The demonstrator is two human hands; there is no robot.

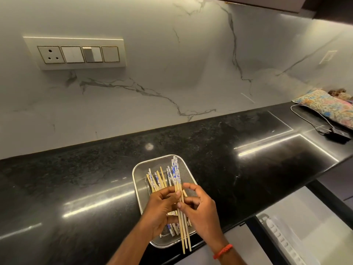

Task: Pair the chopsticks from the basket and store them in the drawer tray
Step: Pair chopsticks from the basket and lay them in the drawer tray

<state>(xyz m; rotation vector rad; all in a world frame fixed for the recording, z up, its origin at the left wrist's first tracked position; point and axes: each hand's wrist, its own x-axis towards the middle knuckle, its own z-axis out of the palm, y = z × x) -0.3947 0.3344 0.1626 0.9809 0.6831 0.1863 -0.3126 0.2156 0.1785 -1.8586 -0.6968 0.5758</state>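
Observation:
A metal mesh basket [138, 175] sits on the black counter near its front edge. Inside lie several chopsticks [157, 178], wooden with blue-and-white patterned tops. My left hand [160, 209] and my right hand [200, 209] meet over the basket's near half. Together they pinch a small bundle of patterned chopsticks [184, 232] that runs from the basket's far edge down past its near rim. Both hands' fingers touch this bundle. More chopsticks lie partly hidden under my left palm.
The open drawer [298, 222] is at the lower right below the counter, with a white tray [280, 238] inside. A floral cloth pouch [328, 106], a cable and a black charger [338, 133] lie at the counter's far right. A switch panel [76, 53] is on the marble wall.

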